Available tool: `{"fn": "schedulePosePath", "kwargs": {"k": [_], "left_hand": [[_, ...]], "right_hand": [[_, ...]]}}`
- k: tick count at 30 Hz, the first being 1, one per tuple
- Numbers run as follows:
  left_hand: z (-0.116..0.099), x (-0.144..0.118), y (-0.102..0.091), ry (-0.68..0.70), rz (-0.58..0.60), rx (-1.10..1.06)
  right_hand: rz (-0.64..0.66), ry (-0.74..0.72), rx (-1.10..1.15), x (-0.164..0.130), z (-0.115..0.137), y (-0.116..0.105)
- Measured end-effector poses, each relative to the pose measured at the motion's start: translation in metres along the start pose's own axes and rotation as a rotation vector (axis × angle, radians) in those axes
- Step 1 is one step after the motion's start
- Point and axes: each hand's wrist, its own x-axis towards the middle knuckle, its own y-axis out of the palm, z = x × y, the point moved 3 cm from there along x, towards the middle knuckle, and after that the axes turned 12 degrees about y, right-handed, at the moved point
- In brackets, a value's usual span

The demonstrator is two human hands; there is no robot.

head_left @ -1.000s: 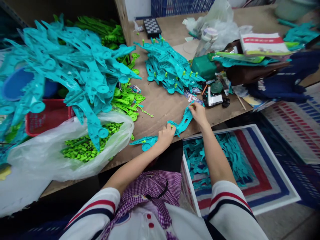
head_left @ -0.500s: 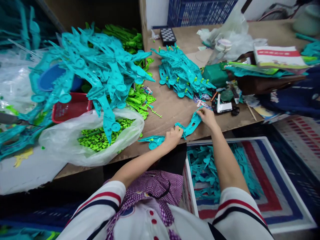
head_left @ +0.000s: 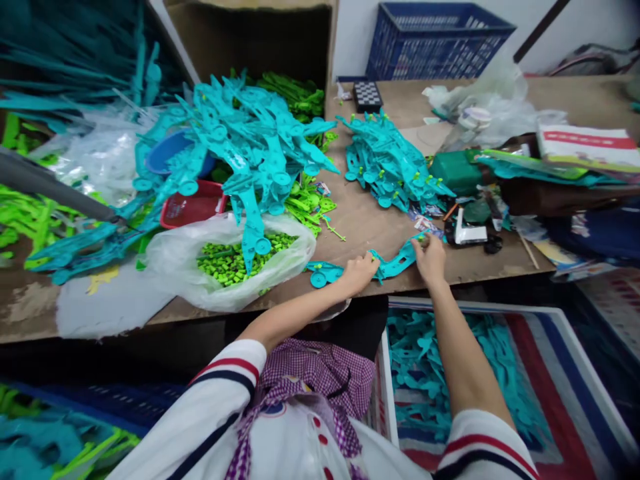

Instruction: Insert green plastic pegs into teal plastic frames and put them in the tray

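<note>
A long turquoise plastic part (head_left: 397,264) with round discs lies along the table's front edge. My left hand (head_left: 361,273) is closed over its middle, with a small green piece showing by the fingertips. At the part's right end, my right hand (head_left: 431,259) pinches with thumb and fingers, and a bit of green shows there too. What else the fingers cover is hidden. To the left, an open clear plastic bag (head_left: 165,263) holds many small green pieces (head_left: 225,260). Beyond my hands sits a pile of turquoise parts (head_left: 393,157) with green pieces on them.
A bigger turquoise heap (head_left: 260,133) rises at the left over a red tray (head_left: 195,207). Clutter with a green box (head_left: 453,170) stands at the right. Below the table edge, a white-rimmed bin (head_left: 565,320) contains more turquoise parts. A blue crate (head_left: 440,40) is at the back.
The view has turned, so the scene sits farther right and lower. The part's right end lies flatter, and a bit of green now shows at my right fingertips. My left hand keeps its hold.
</note>
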Motion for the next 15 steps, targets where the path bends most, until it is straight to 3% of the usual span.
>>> {"fn": "schedulePosePath", "kwargs": {"k": [2, 5, 8, 10, 12, 15], "left_hand": [[0.01, -0.005, -0.013, -0.002, -0.063, -0.186], [0.015, -0.028, -0.033, -0.042, -0.254, -0.721], [0.012, -0.071, -0.041, -0.271, -0.327, -1.344], [0.011, -0.105, -0.044, -0.442, -0.322, -1.628], [0.016, -0.137, -0.05, -0.521, -0.336, -1.793], [0.031, -0.168, -0.059, -0.545, -0.392, -1.9]], "right_hand": [[-0.075, 0.005, 0.078, -0.021, 0.02, -0.014], [-0.081, 0.019, 0.274, -0.08, 0.073, -0.03], [0.22, -0.139, 0.421, -0.157, 0.136, -0.022], [0.353, -0.14, 0.526, -0.2, 0.165, -0.01], [0.445, -0.075, 0.614, -0.224, 0.181, 0.0], [0.502, -0.014, 0.662, -0.227, 0.2, 0.003]]}}
